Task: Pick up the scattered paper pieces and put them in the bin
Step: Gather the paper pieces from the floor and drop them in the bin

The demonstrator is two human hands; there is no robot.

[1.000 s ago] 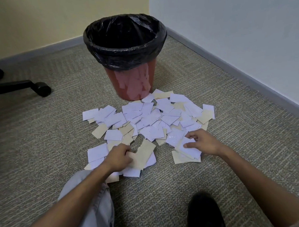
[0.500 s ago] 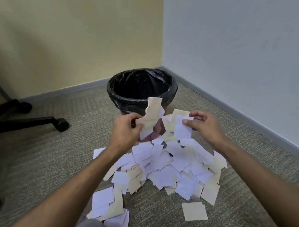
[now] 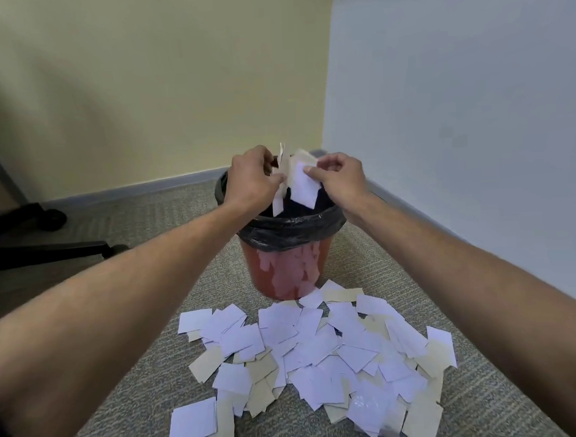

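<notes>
A red bin [image 3: 287, 271] lined with a black bag [image 3: 290, 228] stands in the room's corner. Both my hands are over its mouth. My left hand [image 3: 250, 180] pinches a few beige and white paper pieces [image 3: 280, 179]. My right hand [image 3: 336, 178] grips a white paper piece [image 3: 303, 188] that hangs down over the opening. The two bunches touch between my hands. A heap of scattered white and beige paper pieces [image 3: 322, 359] lies on the carpet in front of the bin. Pale pieces show through the bin's red wall.
Grey carpet [image 3: 130, 413] covers the floor. A yellow wall [image 3: 142, 92] and a pale blue wall [image 3: 456, 95] meet behind the bin. A black office chair base with castors [image 3: 53, 245] stands at the left.
Both hands lifted paper pieces from the floor heap and carried them up and forward, from in front of the bin to over its mouth. My view tilted upward.
</notes>
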